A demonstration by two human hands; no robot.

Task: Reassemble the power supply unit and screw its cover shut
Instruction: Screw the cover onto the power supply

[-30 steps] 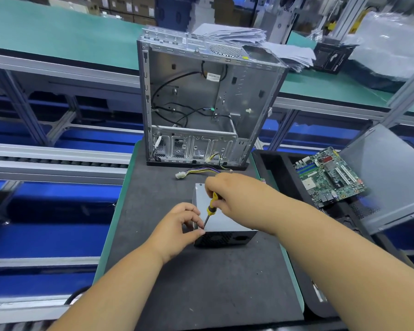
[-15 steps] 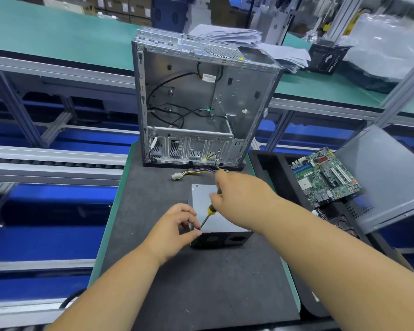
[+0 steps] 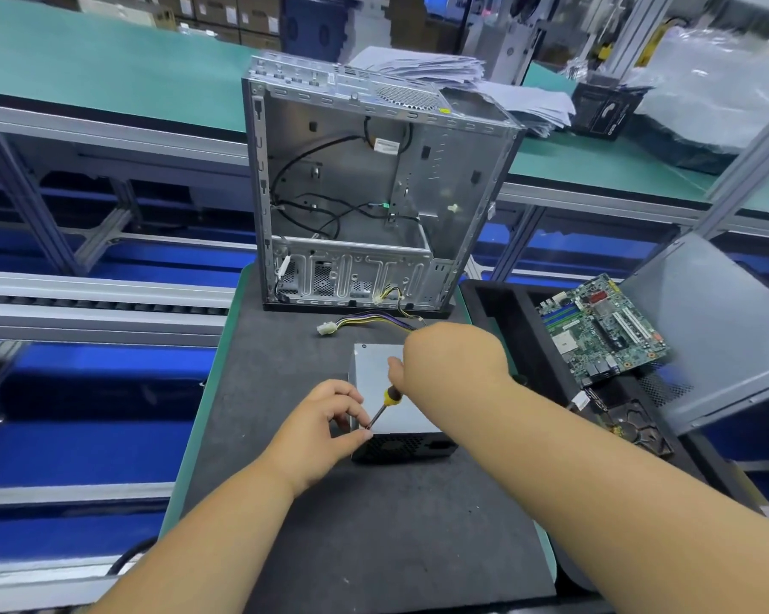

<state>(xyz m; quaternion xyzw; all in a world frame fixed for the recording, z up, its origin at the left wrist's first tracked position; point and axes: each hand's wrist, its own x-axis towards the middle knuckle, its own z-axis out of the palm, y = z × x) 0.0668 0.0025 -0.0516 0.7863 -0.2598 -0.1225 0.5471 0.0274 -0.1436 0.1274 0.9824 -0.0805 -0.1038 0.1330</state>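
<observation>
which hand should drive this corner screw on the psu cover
Right. The right hand already grips the screwdriver, tip at the power supply unit's near-left corner. The left hand pinches at that tip, steadying.

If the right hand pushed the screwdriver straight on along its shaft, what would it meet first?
Probably the power supply unit at its near-left top corner, where the left hand pinches beside the screwdriver tip; depth is unclear.

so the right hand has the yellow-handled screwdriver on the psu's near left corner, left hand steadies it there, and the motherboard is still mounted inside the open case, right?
Not quite: the motherboard is not in the open case. The head view shows it lying in the black tray to the right. The rest holds: the right hand holds the screwdriver at the power supply's near left corner, with the left hand there.
</observation>
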